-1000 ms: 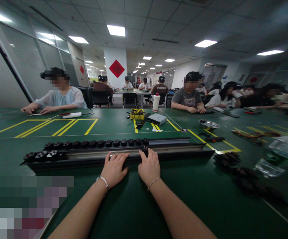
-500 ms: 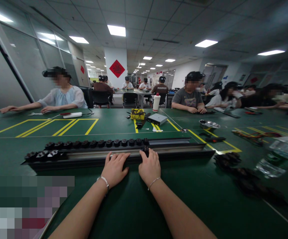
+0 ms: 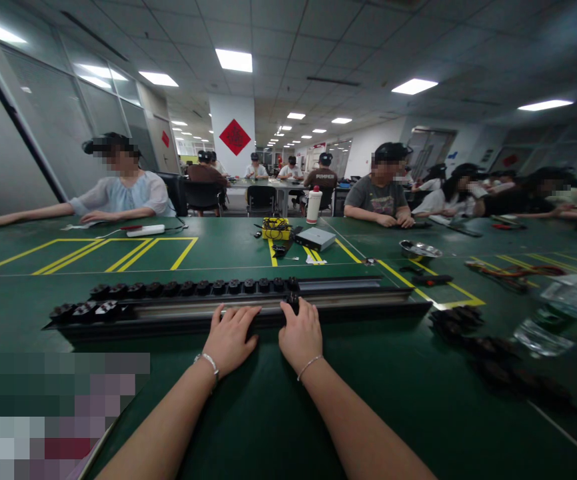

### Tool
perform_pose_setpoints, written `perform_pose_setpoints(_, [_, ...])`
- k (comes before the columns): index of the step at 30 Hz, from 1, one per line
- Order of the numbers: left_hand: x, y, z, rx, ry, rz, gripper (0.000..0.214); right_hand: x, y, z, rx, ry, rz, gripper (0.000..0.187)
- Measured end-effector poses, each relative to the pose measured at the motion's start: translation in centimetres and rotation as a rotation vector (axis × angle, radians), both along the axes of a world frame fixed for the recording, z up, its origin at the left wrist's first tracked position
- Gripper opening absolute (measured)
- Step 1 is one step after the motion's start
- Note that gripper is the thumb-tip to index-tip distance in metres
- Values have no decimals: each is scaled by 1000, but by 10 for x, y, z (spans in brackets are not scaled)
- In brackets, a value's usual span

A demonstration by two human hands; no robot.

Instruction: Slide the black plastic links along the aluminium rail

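Observation:
A long black metal rail point(image 3: 368, 302) with an open channel lies across the table in front of me. My left hand point(image 3: 231, 339) rests on its near edge, fingers stretched out and holding nothing. In the channel, my right hand point(image 3: 300, 335) has its thumb and fingers around a small black socket module point(image 3: 293, 302), whose lower part is hidden. Several like modules sit at the channel's left end point(image 3: 83, 310). Behind, a second black rail point(image 3: 338, 284) carries a row of black modules point(image 3: 187, 288) over its left and middle part.
Loose black modules point(image 3: 488, 350) lie to the right, near a clear plastic bottle point(image 3: 543, 333). Further back are a metal bowl point(image 3: 420, 250), a grey box point(image 3: 314, 239), a yellow box with cables point(image 3: 276, 229) and a white bottle point(image 3: 313, 205). Co-workers sit across the table.
My hands and the rails have hardly moved. The co-worker at the far left has stretched an arm further out to the left.

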State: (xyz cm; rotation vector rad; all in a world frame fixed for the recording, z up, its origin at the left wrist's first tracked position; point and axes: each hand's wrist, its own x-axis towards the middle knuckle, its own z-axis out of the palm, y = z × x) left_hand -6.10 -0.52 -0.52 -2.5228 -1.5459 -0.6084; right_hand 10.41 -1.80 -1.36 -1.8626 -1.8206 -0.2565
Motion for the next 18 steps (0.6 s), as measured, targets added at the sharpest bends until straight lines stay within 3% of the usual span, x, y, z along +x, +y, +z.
perform_pose_setpoints(18, [-2,1,-2,1,-10,-10,50,4,2,-2,38,12,-17,47])
